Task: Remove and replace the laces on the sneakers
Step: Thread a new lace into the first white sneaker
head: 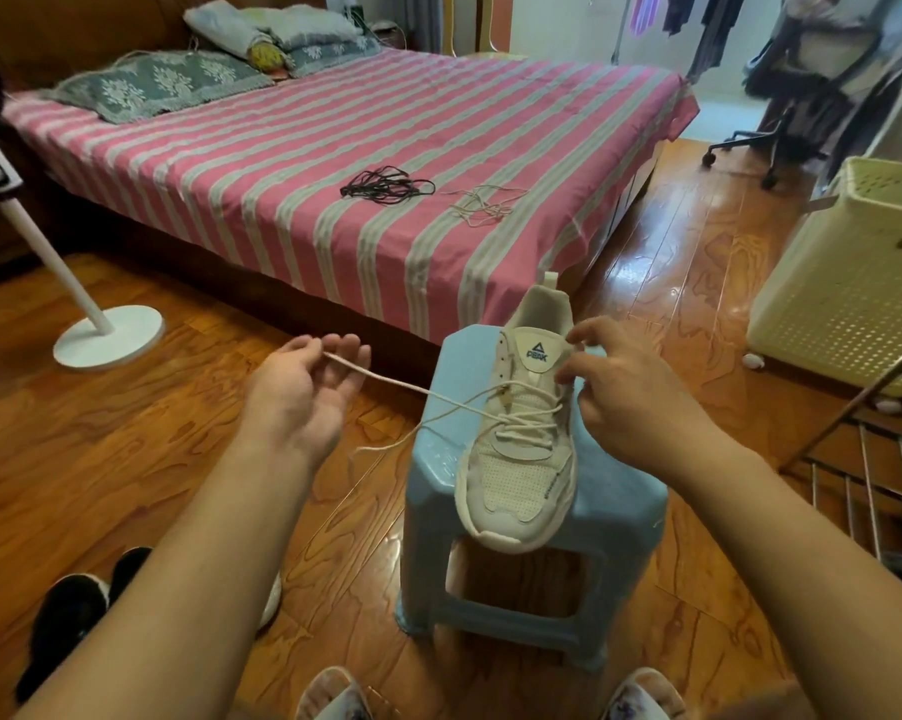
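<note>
From the head camera, a cream perforated plastic laundry basket [849, 283] stands on the wooden floor [142, 449] at the right; what it holds cannot be seen from this angle.

A white mesh sneaker with a dark logo on its tongue [524, 439] sits on a pale blue plastic stool [532, 511], toe toward the person and slightly overhanging the stool's near edge, heel toward the bed. A cream lace [438, 394] is threaded through its lower eyelets, and two ends run off to the left.

The left hand [303, 392] is held palm up to the left of the stool, above the floor, its fingers loosely curled and pinching one end of the cream lace, which stretches taut to the shoe. The other free end hangs off the stool's left edge.

The right hand [625, 392] hovers at the shoe's right side, near the tongue, fingers bent; thumb and forefinger seem to pinch the lace at the upper eyelets, though the grip is not clear.

On the pink and white striped bedsheet [366, 163] lie a bundle of black laces [386, 187] and, just beside it, a loose tangle of pale laces [482, 202].
</note>
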